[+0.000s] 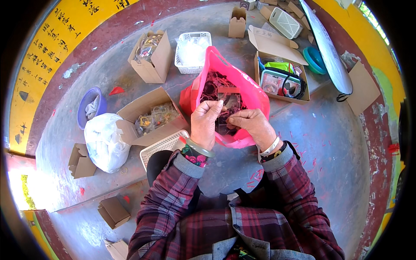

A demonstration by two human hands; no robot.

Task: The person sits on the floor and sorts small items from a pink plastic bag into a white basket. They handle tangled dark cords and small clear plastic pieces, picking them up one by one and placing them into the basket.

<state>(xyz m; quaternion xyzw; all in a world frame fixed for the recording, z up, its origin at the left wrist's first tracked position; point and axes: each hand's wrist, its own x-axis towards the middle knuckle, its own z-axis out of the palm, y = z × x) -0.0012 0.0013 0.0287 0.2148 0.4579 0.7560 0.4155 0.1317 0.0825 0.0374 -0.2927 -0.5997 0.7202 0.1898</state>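
Observation:
Both my hands work over an open pink bag filled with tangled dark red cords. My left hand is closed, thumb and finger pinching the edge of what looks like a small clear plastic packet with a reddish band near its top. Just right of it, my right hand is closed too, fingertips pressed together at the packet's lower side. What those fingertips hold is too small and dark to make out. The packet lies over the cords in my view.
Left of the pink bag are a cardboard box of packaged items, a cream basket and a stuffed white plastic bag. Farther off stand a tall carton and a white basket. An open box of supplies is at the right.

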